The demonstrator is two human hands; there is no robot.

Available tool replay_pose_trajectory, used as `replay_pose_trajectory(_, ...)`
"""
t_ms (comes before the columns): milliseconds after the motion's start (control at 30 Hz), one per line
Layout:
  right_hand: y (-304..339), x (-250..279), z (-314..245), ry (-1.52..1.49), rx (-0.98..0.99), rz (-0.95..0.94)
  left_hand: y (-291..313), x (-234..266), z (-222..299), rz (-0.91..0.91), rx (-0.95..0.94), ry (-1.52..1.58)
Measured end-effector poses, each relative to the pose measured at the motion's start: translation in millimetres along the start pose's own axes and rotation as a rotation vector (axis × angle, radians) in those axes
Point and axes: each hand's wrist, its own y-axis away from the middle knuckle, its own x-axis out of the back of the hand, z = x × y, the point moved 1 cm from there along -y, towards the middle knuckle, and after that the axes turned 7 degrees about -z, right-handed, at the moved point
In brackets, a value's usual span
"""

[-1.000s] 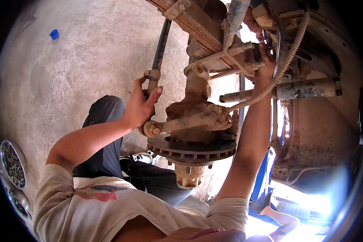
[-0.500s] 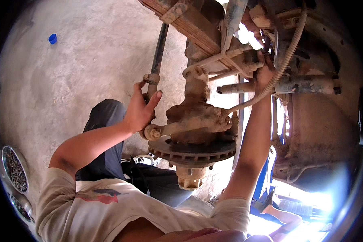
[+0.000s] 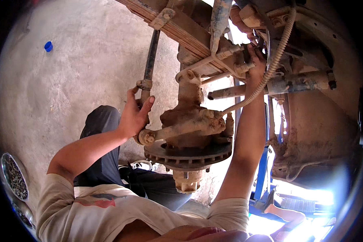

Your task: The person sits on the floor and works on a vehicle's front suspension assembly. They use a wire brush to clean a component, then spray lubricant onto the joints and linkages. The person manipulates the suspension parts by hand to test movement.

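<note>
My left hand is wrapped round the lower end of a dark tie rod, just below its rusty clamp, with the thumb along the near side. Beneath that hand is the rod's joint with its nut, attached to the dusty steering knuckle. My right arm reaches up past a ribbed hose. At its end my right hand is closed among bolt ends beside the leaf spring; what its fingers grip is hidden. A brake disc and hub sit below the knuckle.
A shock absorber crosses behind my right forearm. Trays of small metal parts stand at the far left, and a blue cap lies on the concrete floor. Another person's arm shows at lower right.
The view has shifted slightly, so the axle parts appear a little further left. Both hands remain at about the same places on the parts.
</note>
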Motion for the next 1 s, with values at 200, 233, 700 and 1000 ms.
replay_pose_trajectory(200, 19.3, -6.3, 0.6, -0.126, -0.006, 0.103, -7.0, 2.2, -8.8, 0.046, -0.04, -0.124)
replay_pose_trajectory(233, 14.8, -11.0, -8.3, -0.08, -0.039, 0.089, -4.0, 3.3, -6.8, 0.047, -0.031, -0.118)
replay_pose_trajectory(700, 19.8, -6.5, 8.3, 0.189, 0.075, 0.1, 0.0, 4.2, -4.9, 0.034, 0.016, -0.057)
replay_pose_trajectory(1000, 32.1, -38.5, -30.4, -0.17, -0.091, 0.107, 5.3, 8.6, 2.2, 0.014, 0.106, -0.098)
